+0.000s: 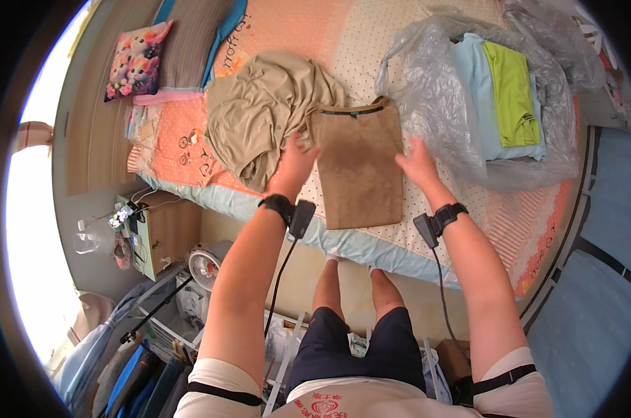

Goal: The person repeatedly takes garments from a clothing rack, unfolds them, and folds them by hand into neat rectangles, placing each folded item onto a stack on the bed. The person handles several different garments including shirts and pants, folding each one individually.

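Bed (510, 216), near edge: brown shirt (360, 174), folded; my left hand (298, 164), right hand (419, 166) open beside it; folding seemingly finishing; next move likely needs two-sided grip.

Cat-print cushion (140, 63) at bed's (305, 35) L edge, grey striped pillow (193, 42) beside it. Wood-front cab. (174, 233) off near L corner, phone (122, 214) w/ lit screen nr it; rnd fan-like item (204, 269) nearby.

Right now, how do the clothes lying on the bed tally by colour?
Brown folded garment: 1
Tan crumpled garment: 1
Lime-green folded garment: 1
Light-blue folded garment: at least 1, layers hard to tell
Total: at least 4
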`<state>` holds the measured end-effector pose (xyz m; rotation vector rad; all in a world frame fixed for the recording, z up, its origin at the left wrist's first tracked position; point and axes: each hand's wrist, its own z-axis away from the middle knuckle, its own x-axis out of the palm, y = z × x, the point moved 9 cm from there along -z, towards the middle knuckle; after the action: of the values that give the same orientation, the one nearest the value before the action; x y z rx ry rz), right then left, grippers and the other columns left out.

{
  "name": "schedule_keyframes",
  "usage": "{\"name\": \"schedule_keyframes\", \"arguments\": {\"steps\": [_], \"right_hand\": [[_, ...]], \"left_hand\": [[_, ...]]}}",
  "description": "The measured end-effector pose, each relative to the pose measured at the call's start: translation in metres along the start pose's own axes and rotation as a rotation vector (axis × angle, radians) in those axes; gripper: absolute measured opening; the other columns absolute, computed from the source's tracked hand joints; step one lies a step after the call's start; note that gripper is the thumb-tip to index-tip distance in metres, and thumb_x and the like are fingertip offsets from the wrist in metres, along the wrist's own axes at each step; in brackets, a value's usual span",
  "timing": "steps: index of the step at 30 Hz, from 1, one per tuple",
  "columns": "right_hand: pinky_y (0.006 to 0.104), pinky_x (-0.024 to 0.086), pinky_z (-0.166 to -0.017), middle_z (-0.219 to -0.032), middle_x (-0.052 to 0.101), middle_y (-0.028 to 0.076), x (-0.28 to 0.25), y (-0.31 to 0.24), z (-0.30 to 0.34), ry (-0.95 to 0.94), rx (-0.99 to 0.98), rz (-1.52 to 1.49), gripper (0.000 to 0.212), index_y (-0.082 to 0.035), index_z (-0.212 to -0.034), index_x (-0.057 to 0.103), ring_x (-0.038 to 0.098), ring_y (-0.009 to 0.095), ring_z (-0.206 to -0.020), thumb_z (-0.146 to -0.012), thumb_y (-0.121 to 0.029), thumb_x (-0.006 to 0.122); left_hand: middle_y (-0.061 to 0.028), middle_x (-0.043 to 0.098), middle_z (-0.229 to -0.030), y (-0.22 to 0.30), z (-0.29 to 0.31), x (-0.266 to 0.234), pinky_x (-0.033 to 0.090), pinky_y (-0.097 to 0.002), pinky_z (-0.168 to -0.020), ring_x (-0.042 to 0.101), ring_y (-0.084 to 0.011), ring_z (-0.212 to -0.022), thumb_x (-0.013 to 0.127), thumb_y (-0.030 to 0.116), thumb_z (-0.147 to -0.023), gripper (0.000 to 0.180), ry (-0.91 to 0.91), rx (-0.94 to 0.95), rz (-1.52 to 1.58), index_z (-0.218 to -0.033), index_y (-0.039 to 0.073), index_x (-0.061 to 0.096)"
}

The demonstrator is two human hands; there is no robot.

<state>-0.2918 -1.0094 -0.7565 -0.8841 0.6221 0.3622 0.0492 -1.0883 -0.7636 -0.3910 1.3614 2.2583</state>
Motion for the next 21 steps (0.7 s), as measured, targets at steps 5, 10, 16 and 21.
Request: {"name": "schedule_keyframes", "arguments": {"steps": [5,10,16,21], "right_hand": [[0.0421,0.053,-0.099,-0.125,0.070,0.024,0.085,0.094,0.069,-0.303,0.229,-0.046,0.072,0.005,-0.136,0.055,0.069,0.035,-0.113,-0.078,-0.029,0.080],[0.0363,0.056,-0.082,-0.099,0.078,0.017,0.125,0.119,0.096,-0.365,0.380,-0.237,0.041,0.007,-0.108,0.075,0.074,0.023,-0.091,-0.079,-0.022,0.080],[0.0350,0.057,-0.083,-0.113,0.074,0.010,0.082,0.069,0.166,-0.581,0.329,-0.785,0.038,0.007,-0.124,0.069,0.070,0.017,-0.097,-0.089,-0.007,0.073],[0.0339,0.058,-0.077,-0.111,0.074,0.010,-0.043,0.024,0.238,-0.624,0.495,-0.950,0.033,0.004,-0.121,0.068,0.071,0.018,-0.092,-0.091,-0.009,0.073]], "left_hand": [[-0.0250,0.071,-0.117,-0.110,0.075,0.068,0.058,-0.0395,-0.089,0.073,-0.0315,-0.104,0.089,0.036,-0.080,0.090,-0.158,-0.269,-0.099,-0.145,-0.007,0.044],[-0.0209,0.075,-0.113,-0.134,0.107,0.098,0.056,-0.0384,-0.088,0.073,-0.0303,-0.103,0.084,0.031,-0.084,0.055,-0.279,-0.411,-0.078,-0.122,-0.007,0.069],[-0.0124,0.076,-0.111,-0.053,0.178,0.074,0.057,-0.0347,-0.089,0.072,-0.0190,-0.100,0.075,0.018,-0.092,0.040,-0.384,-0.386,0.292,-0.123,-0.006,0.069],[-0.0110,0.072,-0.119,0.078,0.254,0.047,0.059,-0.0339,-0.088,0.070,-0.0182,-0.103,0.072,0.014,-0.097,0.038,-0.547,-0.454,0.454,-0.129,-0.005,0.063]]}}
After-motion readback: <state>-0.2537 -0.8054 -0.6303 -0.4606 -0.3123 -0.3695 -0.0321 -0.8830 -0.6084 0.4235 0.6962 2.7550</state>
